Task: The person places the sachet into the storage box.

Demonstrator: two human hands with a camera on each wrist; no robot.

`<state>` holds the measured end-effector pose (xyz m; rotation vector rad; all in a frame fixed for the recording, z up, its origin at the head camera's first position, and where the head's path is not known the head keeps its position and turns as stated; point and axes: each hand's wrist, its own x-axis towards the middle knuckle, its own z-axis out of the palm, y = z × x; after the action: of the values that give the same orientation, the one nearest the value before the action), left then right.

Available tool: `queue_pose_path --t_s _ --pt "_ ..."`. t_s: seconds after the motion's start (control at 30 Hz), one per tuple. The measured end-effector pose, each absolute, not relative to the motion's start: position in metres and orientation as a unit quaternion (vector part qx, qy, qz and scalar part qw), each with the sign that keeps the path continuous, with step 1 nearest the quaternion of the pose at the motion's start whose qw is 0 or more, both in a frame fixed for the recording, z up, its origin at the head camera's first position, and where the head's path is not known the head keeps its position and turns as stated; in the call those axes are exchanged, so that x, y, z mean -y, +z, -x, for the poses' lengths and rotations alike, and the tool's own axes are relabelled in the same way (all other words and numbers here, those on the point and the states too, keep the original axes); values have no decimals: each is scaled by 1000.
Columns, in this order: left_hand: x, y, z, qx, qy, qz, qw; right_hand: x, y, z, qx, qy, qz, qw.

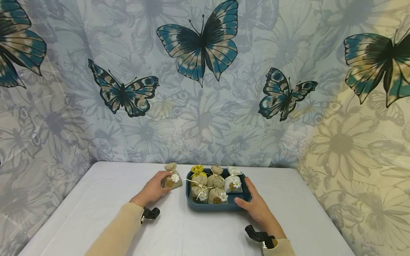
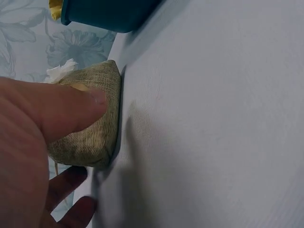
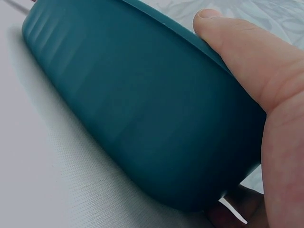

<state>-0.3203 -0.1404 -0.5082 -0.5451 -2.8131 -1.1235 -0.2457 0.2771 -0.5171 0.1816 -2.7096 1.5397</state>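
Burlap sachet (image 1: 172, 178) first, since that's what your left hand (image 1: 153, 191) has: fingers curled round the near and left side of it, thumb pressed flat across the woven cloth in the left wrist view (image 2: 90, 116). It sits on the table (image 1: 96, 206), just left of the tray and apart from it. I'd guess it's light and soft, a stuffed little pouch that squashes a bit under your thumb, not slippery because of the coarse weave. The tied neck and the white daisy (image 1: 174, 177) on the front look like the delicate bits, so I'd take hold round the fat belly, right where your fingers are now, not by the top knot.

Moving right, the teal tray (image 1: 246, 195) looks stiff and smooth with a ribbed outer wall (image 3: 133, 118), probably a little slick. Your right hand (image 1: 257, 208) grips its near right corner, thumb hooked over the rim (image 3: 223, 35) and the other fingers tucked under or behind the wall, mostly hidden.

Inside the tray, ahead of your right thumb: a bunch of sachets packed touching each other. A yellow-topped sachet (image 1: 197, 170) at the far left, several burlap ones in the middle with cream string, and a white sachet (image 1: 233, 182) with a daisy nearest your right fingers. Looks nearly full.
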Motion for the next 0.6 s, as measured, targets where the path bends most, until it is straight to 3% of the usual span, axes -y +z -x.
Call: queue_pose_path --t_s 0.6 --pt "132 -514 321 922 -334 190 44 -277 -517 245 862 502 -67 18"
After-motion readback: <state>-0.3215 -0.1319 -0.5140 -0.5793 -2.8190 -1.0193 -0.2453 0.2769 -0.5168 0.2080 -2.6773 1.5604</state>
